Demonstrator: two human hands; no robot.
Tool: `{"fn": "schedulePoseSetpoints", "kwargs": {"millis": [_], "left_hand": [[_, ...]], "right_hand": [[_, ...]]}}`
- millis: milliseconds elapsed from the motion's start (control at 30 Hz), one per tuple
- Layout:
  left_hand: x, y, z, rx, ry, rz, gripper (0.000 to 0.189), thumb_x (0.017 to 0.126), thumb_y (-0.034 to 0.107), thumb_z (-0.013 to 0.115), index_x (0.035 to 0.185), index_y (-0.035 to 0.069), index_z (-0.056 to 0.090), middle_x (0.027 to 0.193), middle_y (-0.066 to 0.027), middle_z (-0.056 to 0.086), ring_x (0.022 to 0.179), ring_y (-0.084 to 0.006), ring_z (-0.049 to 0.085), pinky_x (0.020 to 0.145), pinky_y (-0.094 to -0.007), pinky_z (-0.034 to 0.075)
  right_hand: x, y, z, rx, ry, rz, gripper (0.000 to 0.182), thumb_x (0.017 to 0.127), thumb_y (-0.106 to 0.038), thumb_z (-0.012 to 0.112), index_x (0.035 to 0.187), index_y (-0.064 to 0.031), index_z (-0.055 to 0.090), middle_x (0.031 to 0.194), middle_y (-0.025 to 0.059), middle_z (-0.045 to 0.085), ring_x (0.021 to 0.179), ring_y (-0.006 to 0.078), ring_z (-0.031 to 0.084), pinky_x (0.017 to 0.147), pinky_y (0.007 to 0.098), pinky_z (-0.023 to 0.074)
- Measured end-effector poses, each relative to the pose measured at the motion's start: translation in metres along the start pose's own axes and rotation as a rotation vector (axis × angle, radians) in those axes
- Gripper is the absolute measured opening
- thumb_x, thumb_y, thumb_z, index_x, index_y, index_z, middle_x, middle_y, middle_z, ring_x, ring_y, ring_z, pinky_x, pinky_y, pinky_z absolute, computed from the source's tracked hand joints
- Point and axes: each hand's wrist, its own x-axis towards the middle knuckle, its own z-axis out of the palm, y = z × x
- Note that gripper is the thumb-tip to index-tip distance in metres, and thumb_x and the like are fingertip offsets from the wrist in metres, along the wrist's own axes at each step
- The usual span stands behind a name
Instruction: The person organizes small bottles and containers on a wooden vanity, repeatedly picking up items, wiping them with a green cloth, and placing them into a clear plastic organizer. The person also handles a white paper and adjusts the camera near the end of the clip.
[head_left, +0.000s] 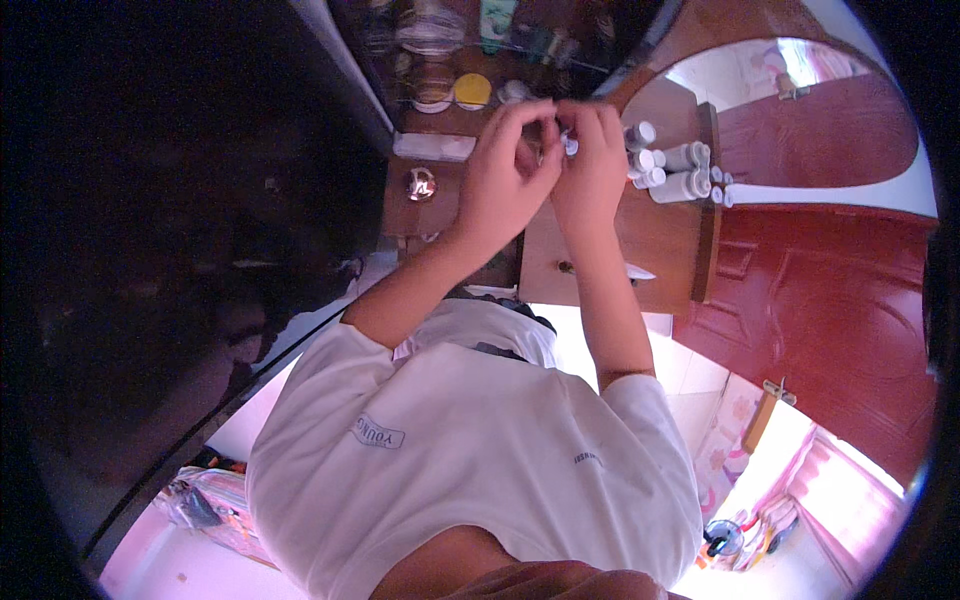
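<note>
My left hand (506, 165) and my right hand (592, 161) are raised together over a wooden dresser top, fingertips touching or nearly so. A small white object (571, 145) shows between them, against my right fingers; its kind is unclear, and blur and the fingers hide most of it. The thumb and fingers of my left hand are curled, and whether they pinch anything cannot be seen. Just right of my right hand, several small white bottles (679, 186) with white caps stand close together. A shiny rose-coloured round object (421, 184) lies left of my left hand.
Behind the hands, a shelf holds a yellow-lidded jar (472, 89), clear containers (431, 31) and a green tube (496, 21). A long white box (435, 146) lies before it. An oval mirror (817, 127) rises at right. A dark glossy panel (187, 187) fills the left.
</note>
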Motion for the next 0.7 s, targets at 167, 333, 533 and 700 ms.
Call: {"fn": "schedulePoseSetpoints", "kwargs": {"millis": [167, 333, 533, 700], "left_hand": [[-0.074, -0.041, 0.057, 0.065, -0.197, -0.237, 0.034, 0.086, 0.005, 0.069, 0.119, 0.003, 0.058, 0.113, -0.0084, 0.063, 0.066, -0.0103, 0.055, 0.059, -0.0260, 0.046], [-0.199, -0.149, 0.135, 0.213, -0.390, -0.496, 0.032, 0.084, 0.019, 0.071, 0.109, 0.004, 0.059, 0.106, -0.0152, 0.064, 0.099, -0.0352, 0.064, 0.086, -0.0418, 0.051], [-0.308, -0.232, 0.186, 0.049, -0.562, -1.144, 0.031, 0.083, 0.016, 0.071, 0.109, 0.007, 0.057, 0.101, -0.0082, 0.065, 0.087, -0.0208, 0.065, 0.068, -0.0373, 0.055], [-0.348, -0.270, 0.229, -0.004, -0.359, -1.346, 0.036, 0.083, 0.014, 0.072, 0.115, 0.008, 0.056, 0.098, -0.0047, 0.066, 0.088, -0.0176, 0.064, 0.060, -0.0358, 0.055]], "right_hand": [[-0.106, 0.064, -0.015, -0.049, -0.114, 0.288, 0.018, 0.082, -0.008, 0.065, 0.099, -0.0044, 0.064, 0.096, 0.0157, 0.060, 0.088, 0.0379, 0.062, 0.072, 0.0451, 0.0510], [-0.264, 0.136, -0.005, -0.149, -0.216, 0.568, 0.015, 0.085, -0.012, 0.062, 0.097, -0.0032, 0.063, 0.096, 0.0180, 0.061, 0.087, 0.0391, 0.062, 0.071, 0.0463, 0.0512], [-0.396, 0.198, -0.007, -0.197, -0.450, 0.829, 0.016, 0.084, -0.011, 0.061, 0.097, -0.0025, 0.062, 0.100, 0.0197, 0.063, 0.090, 0.0407, 0.064, 0.074, 0.0491, 0.0529], [-0.429, 0.250, -0.005, -0.185, -0.541, 0.834, 0.017, 0.082, -0.011, 0.061, 0.098, -0.0046, 0.062, 0.099, 0.0179, 0.064, 0.090, 0.0387, 0.065, 0.075, 0.0473, 0.0542]]}}
